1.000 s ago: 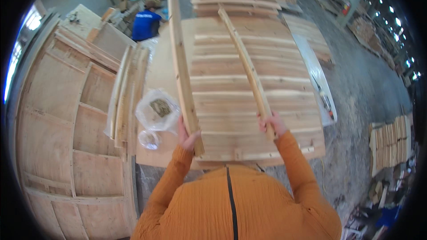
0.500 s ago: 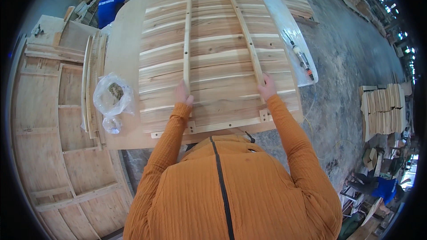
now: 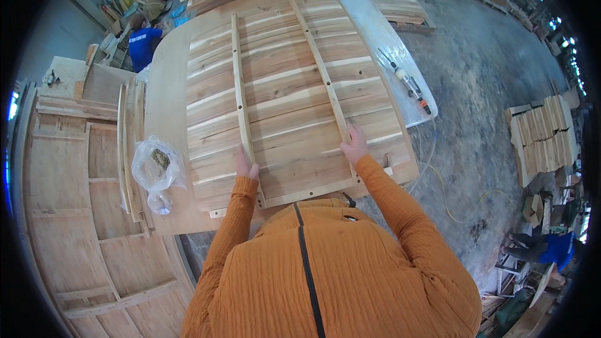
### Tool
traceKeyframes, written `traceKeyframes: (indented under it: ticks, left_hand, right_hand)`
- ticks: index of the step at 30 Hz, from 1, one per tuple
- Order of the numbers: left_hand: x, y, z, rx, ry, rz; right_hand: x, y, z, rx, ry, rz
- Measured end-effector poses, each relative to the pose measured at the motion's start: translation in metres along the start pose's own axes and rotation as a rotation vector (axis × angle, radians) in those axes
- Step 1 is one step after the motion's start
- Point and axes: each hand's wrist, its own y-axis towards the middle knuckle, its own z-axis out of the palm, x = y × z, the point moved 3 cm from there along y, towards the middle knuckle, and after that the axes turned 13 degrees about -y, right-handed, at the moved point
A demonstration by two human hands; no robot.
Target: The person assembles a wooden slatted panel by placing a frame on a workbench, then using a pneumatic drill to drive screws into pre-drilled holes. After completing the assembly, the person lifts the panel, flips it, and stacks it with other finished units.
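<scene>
A wide slatted wooden panel (image 3: pixel 282 119) lies on a larger pale board, its slats running crosswise in light and brown tones. Two long wooden battens with dark holes run away from me across it. My left hand (image 3: pixel 246 164) is closed around the near part of the left batten (image 3: pixel 239 87). The right batten (image 3: pixel 323 75) is gripped near its lower end by my right hand (image 3: pixel 355 143). Close to my jacket, a crosswise wooden rail (image 3: pixel 307 193) borders the panel's near edge, partly hidden by my sleeves and body.
Left of the panel sits a clear plastic bag (image 3: pixel 156 166), beside long wooden strips (image 3: pixel 128 144). A power driver (image 3: pixel 410 87) lies on a plastic-wrapped sheet (image 3: pixel 382 31) at the right. Stacked slats (image 3: pixel 541 141) stand farther right. A person in blue (image 3: pixel 144 44) is at the far left.
My view has shifted, and the surroundings lie differently in the picture. The panel's near edge appears closer to my jacket. Both hands still grip the battens.
</scene>
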Motion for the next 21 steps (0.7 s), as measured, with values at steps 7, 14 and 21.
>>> traceKeyframes:
  ticks: [7,14,21]
  left_hand:
    - [-0.003,0.006,0.009,0.019,0.047,0.011]
    - [0.009,-0.003,0.000,0.044,-0.151,0.006]
    - [0.025,-0.009,-0.039,-0.206,-0.796,-0.389]
  right_hand:
    - [-0.011,-0.004,0.007,-0.006,-0.021,-0.002]
    - [-0.009,-0.002,0.015,0.084,0.023,0.023]
    - [0.000,0.001,0.014,0.205,-0.002,0.020]
